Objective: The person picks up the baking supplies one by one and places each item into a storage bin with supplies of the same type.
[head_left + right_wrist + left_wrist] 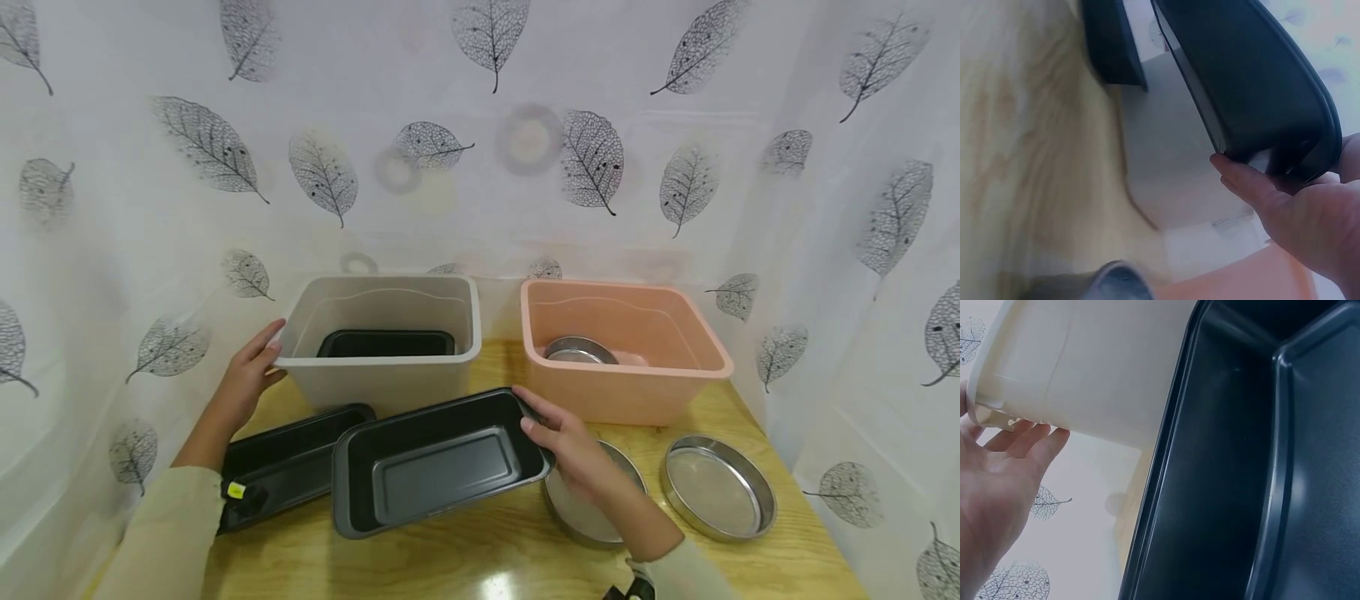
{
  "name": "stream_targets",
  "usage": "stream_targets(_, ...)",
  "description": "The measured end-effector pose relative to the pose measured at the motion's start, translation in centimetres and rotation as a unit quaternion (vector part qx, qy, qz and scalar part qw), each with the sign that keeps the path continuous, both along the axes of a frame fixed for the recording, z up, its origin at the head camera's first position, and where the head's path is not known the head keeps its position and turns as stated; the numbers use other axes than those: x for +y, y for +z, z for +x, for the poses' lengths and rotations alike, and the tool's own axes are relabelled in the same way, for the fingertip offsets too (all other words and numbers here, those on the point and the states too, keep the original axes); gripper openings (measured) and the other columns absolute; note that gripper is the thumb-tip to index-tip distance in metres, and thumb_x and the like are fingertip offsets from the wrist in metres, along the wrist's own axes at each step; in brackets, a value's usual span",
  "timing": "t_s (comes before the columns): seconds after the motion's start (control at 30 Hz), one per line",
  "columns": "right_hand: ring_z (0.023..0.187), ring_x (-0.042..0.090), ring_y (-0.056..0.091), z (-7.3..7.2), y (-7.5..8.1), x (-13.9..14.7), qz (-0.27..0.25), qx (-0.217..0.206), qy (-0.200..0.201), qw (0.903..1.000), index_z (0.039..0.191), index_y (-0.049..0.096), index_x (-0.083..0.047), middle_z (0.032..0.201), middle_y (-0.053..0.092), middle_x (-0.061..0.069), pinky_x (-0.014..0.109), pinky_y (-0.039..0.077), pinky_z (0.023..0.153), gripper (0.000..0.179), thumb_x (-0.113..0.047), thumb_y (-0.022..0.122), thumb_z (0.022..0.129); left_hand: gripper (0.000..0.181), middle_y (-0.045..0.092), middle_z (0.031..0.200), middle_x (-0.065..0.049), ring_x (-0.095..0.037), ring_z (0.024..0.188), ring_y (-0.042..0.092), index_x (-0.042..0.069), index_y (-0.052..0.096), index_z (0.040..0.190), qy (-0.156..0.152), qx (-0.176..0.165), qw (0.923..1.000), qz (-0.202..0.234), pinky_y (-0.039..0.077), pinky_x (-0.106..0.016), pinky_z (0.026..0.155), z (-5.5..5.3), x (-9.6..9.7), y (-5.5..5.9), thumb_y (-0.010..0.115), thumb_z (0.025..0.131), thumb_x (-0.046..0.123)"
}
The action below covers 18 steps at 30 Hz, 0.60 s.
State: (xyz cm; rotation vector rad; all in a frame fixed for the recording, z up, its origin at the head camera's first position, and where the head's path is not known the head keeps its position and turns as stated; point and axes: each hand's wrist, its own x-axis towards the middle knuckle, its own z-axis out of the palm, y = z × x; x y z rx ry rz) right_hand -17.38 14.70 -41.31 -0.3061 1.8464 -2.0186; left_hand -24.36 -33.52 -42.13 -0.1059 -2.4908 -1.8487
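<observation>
My right hand [573,450] grips the right end of a dark loaf pan [442,462], with the thumb over its rim. The pan is raised and tilted in front of the bins; its underside [1254,81] shows in the right wrist view. My left hand [251,375] holds the left rim of an off-white plastic bin [382,383], its fingers [1050,447] under the lip. Inside that bin lies another dark pan [390,342]. A further dark pan [292,462] rests on the table by my left forearm, partly hidden behind the raised pan.
A pink bin [622,396] stands to the right, holding a round metal pan [577,350]. Two more round pans lie on the wooden table [420,567]: one [585,508] partly under my right forearm, another [718,487] farther right. Leaf-patterned sheeting [480,217] encloses the back and sides.
</observation>
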Motion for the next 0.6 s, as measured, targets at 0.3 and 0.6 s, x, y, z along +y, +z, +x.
stream_targets(0.3,0.102,0.015,0.064,-1.4,2.7,-0.8,-0.026,0.012,-0.014,0.9995,0.16,0.03,-0.012,0.147,0.045,0.024,0.028,0.06,0.081,0.059,-0.007,0.05,0.104,0.065,0.005,0.167,-0.025,-0.049,0.142,0.028,0.02,0.01,0.164,-0.003,-0.003,0.9999,0.01,0.039,-0.044,0.111,0.0,-0.1,-0.1,0.032,0.109,0.047)
stream_targets(0.6,0.114,0.016,0.06,-3.2,4.6,-2.4,-0.051,0.029,-0.021,0.9981,0.161,0.027,-0.013,0.163,0.029,0.016,0.024,0.058,0.084,0.061,-0.005,0.049,0.104,0.065,0.009,0.166,-0.027,-0.042,0.136,0.035,0.021,0.012,0.164,-0.001,0.003,1.0,0.0,0.049,-0.019,0.099,0.2,-0.1,0.0,0.034,0.108,0.048)
